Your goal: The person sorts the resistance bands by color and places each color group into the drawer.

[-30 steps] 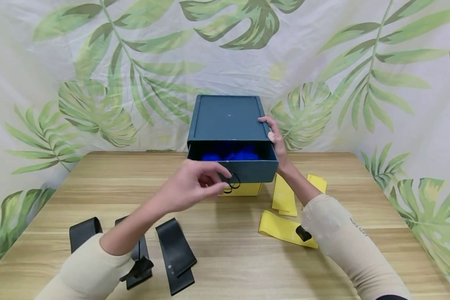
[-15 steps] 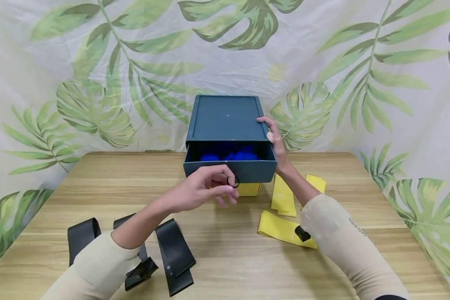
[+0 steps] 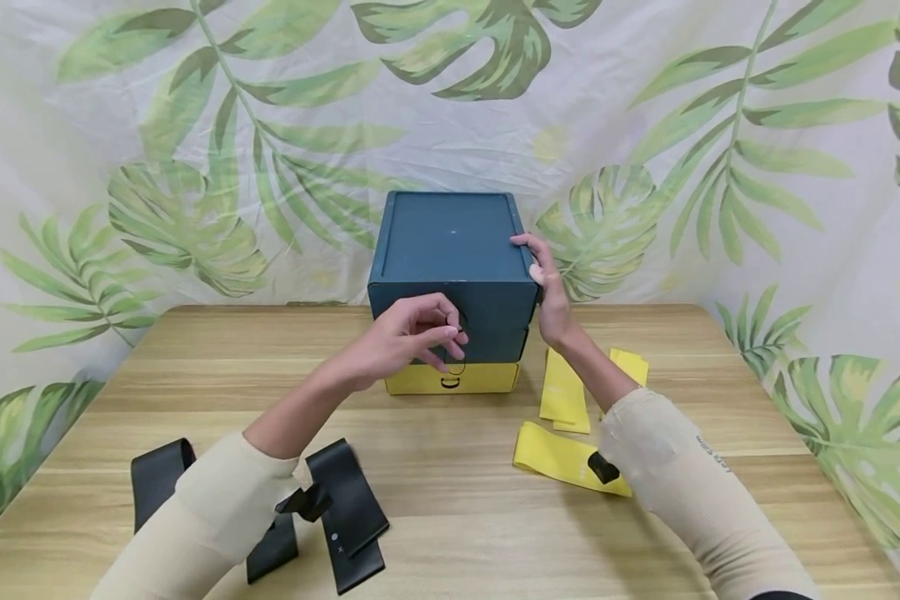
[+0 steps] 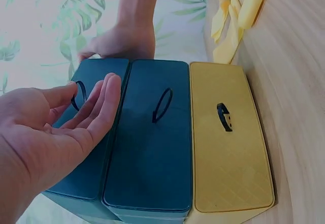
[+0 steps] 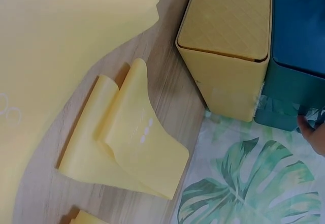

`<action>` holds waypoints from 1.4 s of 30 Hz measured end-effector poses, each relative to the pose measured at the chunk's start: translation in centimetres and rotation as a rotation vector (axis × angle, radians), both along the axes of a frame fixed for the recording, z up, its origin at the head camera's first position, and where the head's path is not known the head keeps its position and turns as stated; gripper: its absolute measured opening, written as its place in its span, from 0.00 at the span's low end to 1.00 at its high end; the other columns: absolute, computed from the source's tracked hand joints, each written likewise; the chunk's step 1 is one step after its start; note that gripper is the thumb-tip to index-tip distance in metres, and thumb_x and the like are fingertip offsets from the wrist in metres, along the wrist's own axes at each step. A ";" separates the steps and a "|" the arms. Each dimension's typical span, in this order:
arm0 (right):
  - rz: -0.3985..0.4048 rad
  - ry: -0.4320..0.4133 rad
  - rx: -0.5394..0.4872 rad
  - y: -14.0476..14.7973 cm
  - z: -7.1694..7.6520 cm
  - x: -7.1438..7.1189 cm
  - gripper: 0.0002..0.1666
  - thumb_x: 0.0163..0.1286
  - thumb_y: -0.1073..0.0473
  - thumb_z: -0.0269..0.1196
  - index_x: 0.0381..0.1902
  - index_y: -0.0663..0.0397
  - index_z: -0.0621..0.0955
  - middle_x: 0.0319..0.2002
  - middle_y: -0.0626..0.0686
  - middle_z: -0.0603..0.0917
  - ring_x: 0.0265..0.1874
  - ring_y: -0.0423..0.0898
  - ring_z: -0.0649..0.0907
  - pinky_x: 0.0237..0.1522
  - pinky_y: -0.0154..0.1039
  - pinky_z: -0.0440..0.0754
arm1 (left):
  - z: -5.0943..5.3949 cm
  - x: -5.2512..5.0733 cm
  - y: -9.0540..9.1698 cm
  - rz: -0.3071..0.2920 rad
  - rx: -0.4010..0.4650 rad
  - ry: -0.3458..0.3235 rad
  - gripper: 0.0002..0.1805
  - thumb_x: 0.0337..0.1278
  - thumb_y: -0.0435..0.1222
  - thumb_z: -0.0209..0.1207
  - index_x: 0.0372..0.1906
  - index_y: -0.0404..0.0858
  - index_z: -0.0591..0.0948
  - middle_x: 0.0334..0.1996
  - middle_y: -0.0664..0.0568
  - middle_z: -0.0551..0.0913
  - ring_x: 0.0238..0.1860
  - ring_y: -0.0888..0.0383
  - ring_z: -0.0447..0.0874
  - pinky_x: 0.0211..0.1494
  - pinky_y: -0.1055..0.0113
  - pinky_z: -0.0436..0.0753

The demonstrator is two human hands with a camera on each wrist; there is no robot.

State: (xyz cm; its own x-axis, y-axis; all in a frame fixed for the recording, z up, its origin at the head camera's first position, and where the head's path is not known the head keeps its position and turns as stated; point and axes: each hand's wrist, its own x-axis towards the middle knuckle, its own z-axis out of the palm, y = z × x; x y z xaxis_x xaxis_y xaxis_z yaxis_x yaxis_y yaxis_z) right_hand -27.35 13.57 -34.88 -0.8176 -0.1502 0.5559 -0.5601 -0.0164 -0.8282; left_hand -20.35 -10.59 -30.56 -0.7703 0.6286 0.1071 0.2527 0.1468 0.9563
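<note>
Three stacked drawer boxes stand at the table's back: two blue, one yellow at the bottom. My left hand [image 3: 412, 333] is before the top blue drawer box [image 3: 450, 237], its drawer pushed in. In the left wrist view, the thumb and index finger pinch the black loop handle [image 4: 83, 94] of that drawer. The middle blue drawer [image 4: 152, 158] and the yellow drawer [image 3: 408, 381] are closed, each with its own black loop. My right hand [image 3: 551, 296] rests against the top box's right side, one finger over the top edge.
Yellow resistance bands [image 3: 562, 458] lie to the right of the boxes, partly under the right forearm. Black resistance bands [image 3: 352, 508] lie at the front left, partly hidden by the left sleeve. A leaf-print cloth [image 3: 450, 133] hangs behind the table.
The top drawer, open earlier with blue things inside, has slid back into its box. My left hand moved forward with it, and the blue contents are now hidden. The right hand stayed in place.
</note>
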 end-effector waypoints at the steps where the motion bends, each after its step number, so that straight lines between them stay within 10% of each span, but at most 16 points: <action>1: -0.001 -0.002 0.005 0.0 0.0 0.0 0.35 0.70 0.53 0.37 0.68 0.70 0.64 0.77 0.64 0.57 0.75 0.61 0.60 0.74 0.58 0.57 | -0.1 -0.1 0.0 0.009 -0.008 0.008 0.04 0.79 0.27 0.51 0.46 0.29 0.74 0.49 0.26 0.80 0.48 0.37 0.86 0.46 0.49 0.89; 13: -0.013 0.006 0.028 -0.1 0.2 0.0 0.34 0.71 0.54 0.37 0.69 0.70 0.65 0.77 0.65 0.56 0.77 0.60 0.57 0.76 0.57 0.53 | -1.6 0.2 -0.9 0.165 0.089 0.183 0.05 0.69 0.25 0.62 0.42 0.30 0.76 0.33 0.35 0.85 0.31 0.46 0.87 0.34 0.60 0.87; 23: -0.011 -0.010 0.023 0.0 -0.1 0.1 0.35 0.71 0.52 0.38 0.69 0.70 0.64 0.78 0.64 0.55 0.79 0.59 0.55 0.77 0.57 0.51 | -5.6 -0.6 -0.9 0.007 -0.336 0.318 0.06 0.69 0.27 0.63 0.45 0.29 0.85 0.33 0.42 0.88 0.30 0.46 0.88 0.34 0.66 0.86; 42: -0.004 -0.003 0.002 0.0 0.0 0.1 0.35 0.71 0.52 0.39 0.68 0.70 0.64 0.78 0.64 0.55 0.79 0.58 0.55 0.77 0.55 0.52 | -5.5 0.4 -1.0 0.095 -0.134 0.196 0.07 0.73 0.28 0.59 0.45 0.30 0.86 0.29 0.44 0.86 0.29 0.43 0.86 0.30 0.59 0.85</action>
